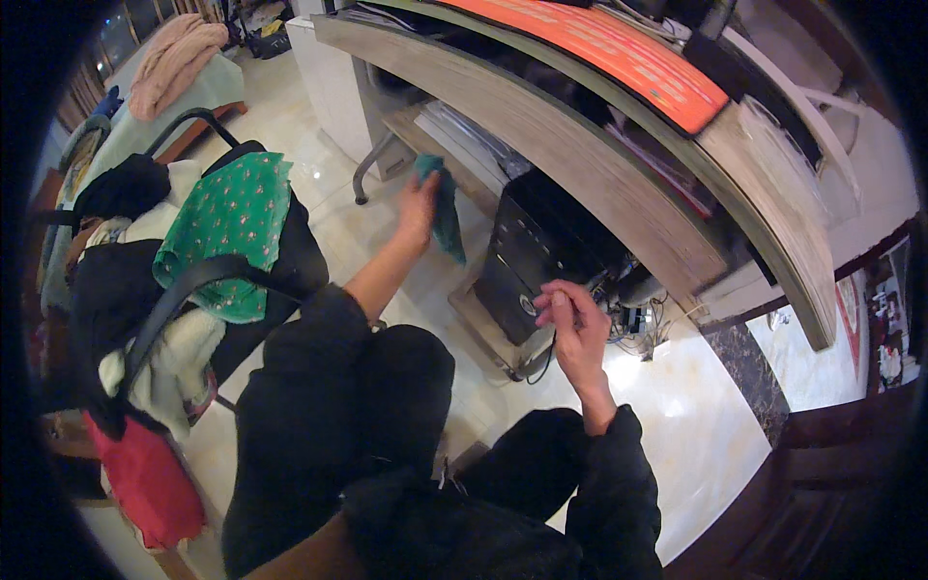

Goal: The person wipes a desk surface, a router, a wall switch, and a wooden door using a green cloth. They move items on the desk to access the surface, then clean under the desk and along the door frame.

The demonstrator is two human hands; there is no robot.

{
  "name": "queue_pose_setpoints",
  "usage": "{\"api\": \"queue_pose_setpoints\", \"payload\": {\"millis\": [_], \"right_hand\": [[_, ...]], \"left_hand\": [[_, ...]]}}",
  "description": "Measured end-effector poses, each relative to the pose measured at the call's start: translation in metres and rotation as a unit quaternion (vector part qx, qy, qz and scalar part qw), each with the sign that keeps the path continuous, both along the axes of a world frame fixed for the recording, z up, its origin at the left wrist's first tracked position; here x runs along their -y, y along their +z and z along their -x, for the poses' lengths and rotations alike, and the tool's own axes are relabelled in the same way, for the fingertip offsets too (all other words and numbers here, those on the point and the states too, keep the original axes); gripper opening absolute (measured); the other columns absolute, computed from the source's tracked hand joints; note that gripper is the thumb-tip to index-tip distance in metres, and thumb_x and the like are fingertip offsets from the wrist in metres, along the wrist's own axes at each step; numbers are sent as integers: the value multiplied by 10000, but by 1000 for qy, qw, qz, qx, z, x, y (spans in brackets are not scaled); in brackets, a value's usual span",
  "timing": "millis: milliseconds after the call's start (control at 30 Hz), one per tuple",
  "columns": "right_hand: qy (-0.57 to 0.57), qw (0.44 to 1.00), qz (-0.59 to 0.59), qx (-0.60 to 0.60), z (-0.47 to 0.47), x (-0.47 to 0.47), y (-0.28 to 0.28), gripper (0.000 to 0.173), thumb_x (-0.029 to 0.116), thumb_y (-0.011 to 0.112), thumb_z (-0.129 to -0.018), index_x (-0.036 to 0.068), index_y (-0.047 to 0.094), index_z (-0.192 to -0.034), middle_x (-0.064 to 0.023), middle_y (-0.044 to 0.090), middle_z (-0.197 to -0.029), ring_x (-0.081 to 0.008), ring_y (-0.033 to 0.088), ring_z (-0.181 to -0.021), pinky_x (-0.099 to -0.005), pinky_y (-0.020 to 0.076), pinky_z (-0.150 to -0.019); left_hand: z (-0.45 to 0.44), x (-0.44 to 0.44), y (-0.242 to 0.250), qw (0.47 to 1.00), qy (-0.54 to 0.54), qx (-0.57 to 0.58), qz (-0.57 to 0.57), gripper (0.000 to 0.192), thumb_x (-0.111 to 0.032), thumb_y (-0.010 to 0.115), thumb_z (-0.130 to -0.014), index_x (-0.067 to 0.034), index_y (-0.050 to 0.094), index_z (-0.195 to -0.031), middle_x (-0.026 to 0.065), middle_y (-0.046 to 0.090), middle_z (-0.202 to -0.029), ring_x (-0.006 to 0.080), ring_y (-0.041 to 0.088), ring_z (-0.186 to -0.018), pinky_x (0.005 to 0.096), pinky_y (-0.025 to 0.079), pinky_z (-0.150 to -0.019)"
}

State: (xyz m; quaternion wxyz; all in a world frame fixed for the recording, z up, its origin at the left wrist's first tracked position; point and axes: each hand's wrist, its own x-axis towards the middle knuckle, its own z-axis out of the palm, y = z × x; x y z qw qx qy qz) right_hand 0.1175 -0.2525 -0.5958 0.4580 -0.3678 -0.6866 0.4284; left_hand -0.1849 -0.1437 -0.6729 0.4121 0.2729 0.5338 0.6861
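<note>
My left hand (420, 210) holds a dark green cloth (446, 210), which hangs down beside the fingers, near the lower shelf of a wooden desk. My right hand (574, 319) is raised in front of a black computer tower (529, 254), its fingers bent and close together; whether anything small is between them I cannot tell. The tower stands on a low wooden stand (478, 330) under the desk (536, 130). A green cloth with a small flower pattern (228, 225) lies over a black chair to the left, apart from my left hand.
The black chair's armrest (210, 272) and piled clothes stand close at my left. Cables (645, 333) lie on the floor behind the tower. A curved metal leg (362, 174) stands by the desk's left side. A red bag-like thing (148, 482) is at the lower left.
</note>
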Motion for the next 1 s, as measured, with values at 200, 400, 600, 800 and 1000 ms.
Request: {"api": "queue_pose_setpoints", "payload": {"millis": [200, 400, 600, 800, 1000], "right_hand": [[-68, 987, -130, 69, 38, -21, 23, 142, 31, 544, -968, -11, 658, -1041, -112, 704, -887, -168, 668, -752, -270, 512, -686], [-117, 901, -354, 223, 84, -60, 44, 140, 19, 649, -859, 30, 684, -994, -102, 701, -928, -295, 669, -929, -393, 506, -853], [-156, 904, -245, 315, 121, -83, 53, 188, 105, 607, -921, 55, 661, -1094, -128, 684, -1119, -308, 620, -1084, -424, 430, -981], [-181, 885, -172, 392, 111, -93, 40, 271, 171, 638, -915, 56, 652, -1161, -146, 676, -1149, -340, 620, -1086, -418, 445, -969], [-111, 919, -136, 352, 129, -93, 53, 359, 275, 682, -886, 71, 652, -1181, -143, 663, -1181, -352, 593, -1128, -443, 415, -993]], "left_hand": [[-29, -49, -70, 831, -61, -539, -127, 464, -242, 627, -894, -63, 562, -1318, 206, 583, -1302, 368, 518, -1219, 450, 400, -1065], [-5, -75, -98, 730, -236, -639, -66, 508, -295, 675, -816, -104, 598, -1280, 156, 595, -1279, 365, 481, -1257, 514, 354, -1092], [82, -132, -142, 773, -22, -634, 20, 516, -317, 665, -815, -82, 584, -1267, 154, 617, -1231, 385, 511, -1215, 506, 332, -1109], [116, -181, -111, 796, 2, -595, 112, 514, -303, 652, -822, -64, 561, -1268, 147, 617, -1239, 372, 530, -1203, 535, 321, -1106], [241, -279, -192, 808, 188, -557, 40, 514, -332, 577, -870, -92, 532, -1323, 123, 574, -1343, 345, 520, -1246, 578, 300, -1102]]}}
